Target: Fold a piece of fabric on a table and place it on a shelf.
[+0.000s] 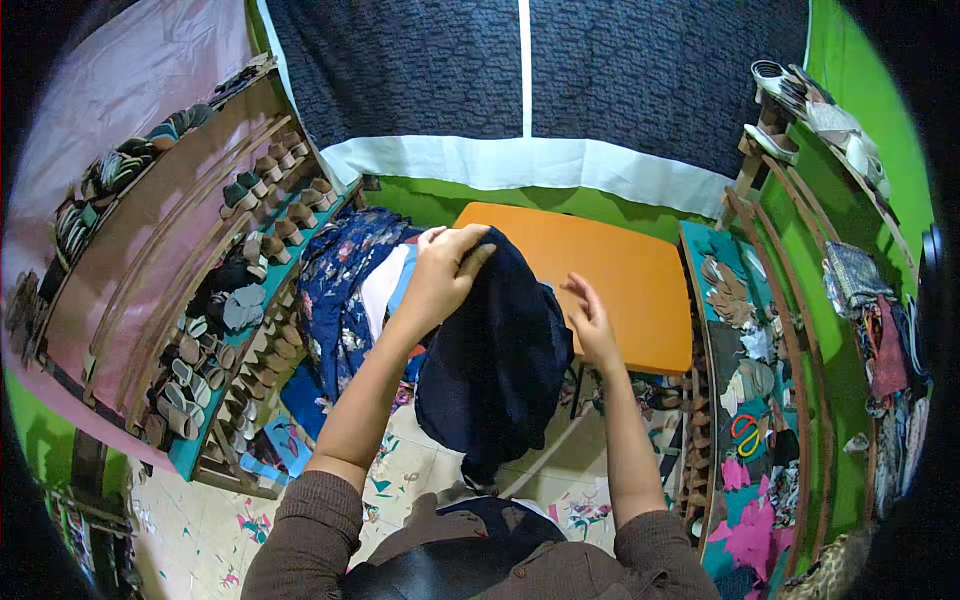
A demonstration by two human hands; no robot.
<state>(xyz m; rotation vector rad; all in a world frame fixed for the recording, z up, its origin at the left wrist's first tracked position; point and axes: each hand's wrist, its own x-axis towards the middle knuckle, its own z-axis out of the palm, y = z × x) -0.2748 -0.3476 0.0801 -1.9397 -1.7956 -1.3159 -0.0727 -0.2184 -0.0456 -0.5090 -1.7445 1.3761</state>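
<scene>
Before an orange table [625,270], dark cloth [492,350] is held up near its top by the left hand [445,272].
Beside it, the right hand [592,325] is seen unclenched, fingers loosely bent; whether the cloth is touched cannot be told. Folds are lost in the dark fabric, part of the table is blocked by it, and floral fabric [340,285] is partly hidden by the left forearm.

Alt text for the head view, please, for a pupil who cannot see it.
A person's left hand holds up a dark navy cloth, the right hand open beside it. Beyond is an orange table; shoes line a rack on the left.
</scene>
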